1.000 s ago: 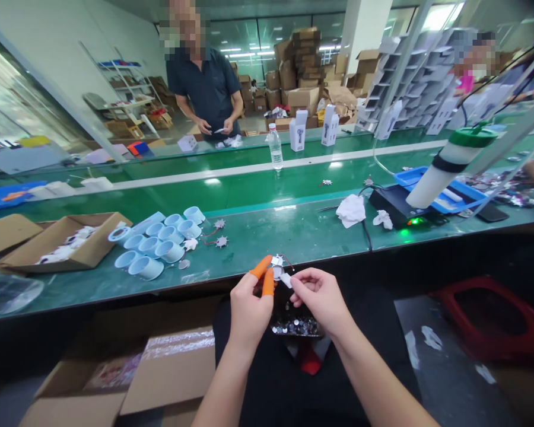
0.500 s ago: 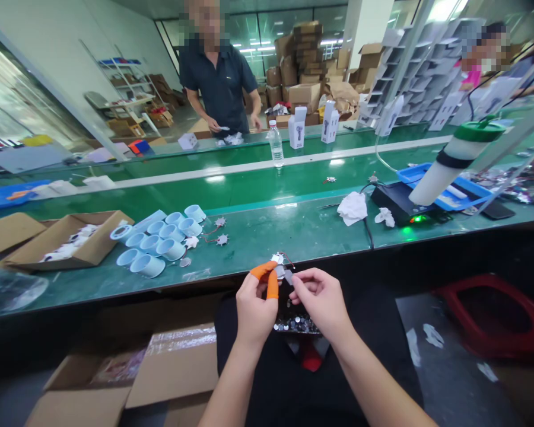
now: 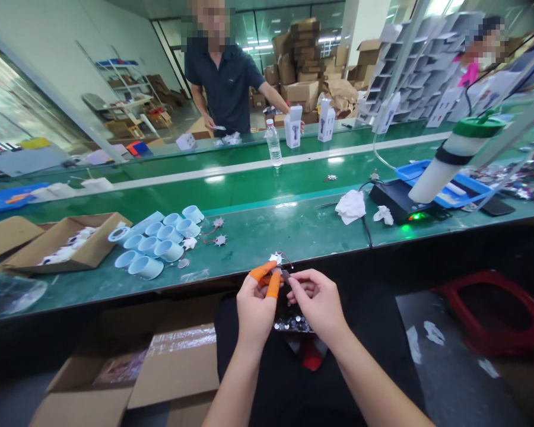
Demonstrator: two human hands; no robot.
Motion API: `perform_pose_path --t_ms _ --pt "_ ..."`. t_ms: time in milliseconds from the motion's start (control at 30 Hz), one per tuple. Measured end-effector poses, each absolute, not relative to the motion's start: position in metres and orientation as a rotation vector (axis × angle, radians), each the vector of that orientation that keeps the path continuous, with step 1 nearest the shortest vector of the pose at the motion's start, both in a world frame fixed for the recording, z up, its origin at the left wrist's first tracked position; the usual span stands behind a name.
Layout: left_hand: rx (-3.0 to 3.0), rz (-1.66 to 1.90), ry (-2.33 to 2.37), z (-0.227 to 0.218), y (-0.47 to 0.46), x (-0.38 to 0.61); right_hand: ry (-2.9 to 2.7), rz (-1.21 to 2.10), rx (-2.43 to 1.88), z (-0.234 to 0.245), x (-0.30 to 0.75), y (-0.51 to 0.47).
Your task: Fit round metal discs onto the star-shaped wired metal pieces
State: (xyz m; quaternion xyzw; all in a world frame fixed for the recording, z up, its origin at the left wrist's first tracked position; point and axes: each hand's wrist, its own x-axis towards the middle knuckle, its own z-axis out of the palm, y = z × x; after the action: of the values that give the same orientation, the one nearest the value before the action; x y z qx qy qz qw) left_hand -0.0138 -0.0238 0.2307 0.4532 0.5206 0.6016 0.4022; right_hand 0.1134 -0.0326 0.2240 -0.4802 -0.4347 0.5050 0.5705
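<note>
My left hand (image 3: pixel 254 311) wears orange finger cots on the thumb and forefinger and pinches a small star-shaped metal LED board (image 3: pixel 275 258) with thin red wires. My right hand (image 3: pixel 317 301) holds a small grey piece (image 3: pixel 285 274) between its fingertips, right against that board. Below both hands, a pile of small silver discs (image 3: pixel 293 324) lies on a dark tray in my lap. Further left on the bench are pale blue plastic cups (image 3: pixel 155 243) and several more star boards (image 3: pixel 220 240).
A green workbench edge (image 3: pixel 196 279) runs in front of me. A cardboard box of white parts (image 3: pixel 66 246) stands left, with a black device (image 3: pixel 396 201), white cloths (image 3: pixel 350 206) and a blue tray (image 3: pixel 445 185) right. A co-worker (image 3: pixel 225 83) stands across the benches.
My hands have drawn closer, bringing the grey piece against the star board. The view has shifted slightly. The co-worker across has reached an arm toward a white box.
</note>
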Motion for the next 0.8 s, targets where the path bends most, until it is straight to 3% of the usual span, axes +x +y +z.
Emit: perform_pose_path --t_ms 800 --pt "0.92 1.496 1.374 0.216 -0.02 -0.016 -1.021 1.297 -1.06 0.208 0.12 -0.025"
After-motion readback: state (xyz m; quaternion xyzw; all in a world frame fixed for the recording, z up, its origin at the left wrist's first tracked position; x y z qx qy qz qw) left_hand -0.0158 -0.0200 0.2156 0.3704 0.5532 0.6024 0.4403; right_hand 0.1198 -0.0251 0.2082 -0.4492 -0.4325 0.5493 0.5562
